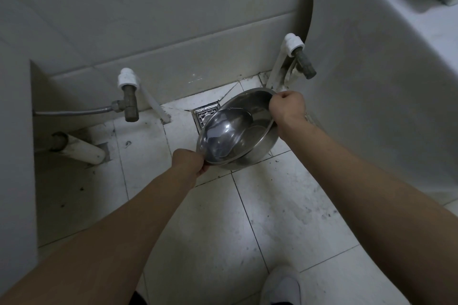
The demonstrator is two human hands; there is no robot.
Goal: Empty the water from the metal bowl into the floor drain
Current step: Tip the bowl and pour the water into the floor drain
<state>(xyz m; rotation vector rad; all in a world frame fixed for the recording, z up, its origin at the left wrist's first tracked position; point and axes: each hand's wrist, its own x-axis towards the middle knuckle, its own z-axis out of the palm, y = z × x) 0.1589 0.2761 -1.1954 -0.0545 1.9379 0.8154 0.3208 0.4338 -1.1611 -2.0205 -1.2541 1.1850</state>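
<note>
Metal bowl (238, 129), round, shiny steel with a thin rolled rim, is held in the air over the floor. It is tipped so that its opening faces far and left, and its outer wall shows on the near right. A shallow pool of clear water lies in its lower left side.

At the far left a brass valve with a white cap (128, 99) stands out from the grey tiled wall (173, 20), with a thick white pipe (81, 150) low beside it. The left hand (188, 160) pinches the bowl's near left rim, fingers curled under the edge. Just past that, the square metal floor drain (205, 115) sits in the white floor tiles (247, 230) close to the wall; the bowl's left edge covers its right part in view. The right hand (287, 106) grips the far right rim, fingers curled over it. Beyond it is a second capped brass valve (301, 59), and the large white ceramic basin (371, 82) stands just beside the hand, closing in that side. Stained tiles stretch nearward, where a white shoe (282, 287) shows.
</note>
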